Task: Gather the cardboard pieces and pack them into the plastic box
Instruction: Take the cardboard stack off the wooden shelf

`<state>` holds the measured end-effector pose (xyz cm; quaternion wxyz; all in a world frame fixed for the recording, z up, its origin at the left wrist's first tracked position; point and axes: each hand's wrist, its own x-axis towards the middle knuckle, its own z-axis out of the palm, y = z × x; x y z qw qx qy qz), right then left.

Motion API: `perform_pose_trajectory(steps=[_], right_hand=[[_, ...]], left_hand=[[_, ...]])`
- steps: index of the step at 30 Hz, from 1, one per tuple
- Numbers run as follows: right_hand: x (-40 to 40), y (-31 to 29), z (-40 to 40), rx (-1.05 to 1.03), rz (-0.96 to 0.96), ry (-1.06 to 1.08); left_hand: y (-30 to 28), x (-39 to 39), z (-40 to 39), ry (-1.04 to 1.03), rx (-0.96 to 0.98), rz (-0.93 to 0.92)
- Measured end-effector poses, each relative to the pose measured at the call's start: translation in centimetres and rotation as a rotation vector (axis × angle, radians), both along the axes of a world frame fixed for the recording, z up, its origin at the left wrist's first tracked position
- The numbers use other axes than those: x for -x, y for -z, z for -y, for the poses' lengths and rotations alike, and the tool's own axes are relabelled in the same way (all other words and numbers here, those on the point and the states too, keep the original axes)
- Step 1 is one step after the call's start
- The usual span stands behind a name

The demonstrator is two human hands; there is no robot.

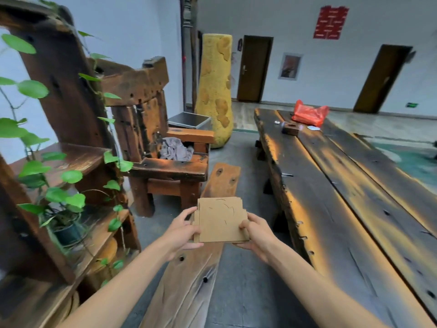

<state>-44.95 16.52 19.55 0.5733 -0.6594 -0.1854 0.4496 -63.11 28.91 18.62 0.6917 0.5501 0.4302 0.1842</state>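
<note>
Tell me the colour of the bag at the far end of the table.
Red-orange plastic bag, clearest in the head view.

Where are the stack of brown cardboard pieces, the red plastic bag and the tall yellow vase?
stack of brown cardboard pieces (221,221), head view, middle of top sheet.
red plastic bag (309,114), head view, crumpled middle.
tall yellow vase (214,91), head view, mid body.

Cardboard pieces (221,220): matt brown card, smooth-faced, thin cut lines. Table (354,221): rough weathered planks, dark-charred, orange-worn. Bench (189,275): grained wood, knotted. Chair (163,147): same scorched timber. Bag (309,113): glossy red plastic. Cloth (176,150): crumpled grey fabric.
</note>
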Motion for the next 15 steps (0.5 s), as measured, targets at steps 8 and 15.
perform_pose_trajectory(steps=[8, 15], right_hand=[[-3.4, -0.1, 10.0, 0.056, 0.083, 0.133], [-6.0, 1.1, 18.9, 0.093, 0.139, 0.269]], left_hand=[[-0.5, -5.6, 7.0, 0.165, 0.001, 0.009], [0.5, -10.4, 13.5, 0.303, -0.022, -0.008]])
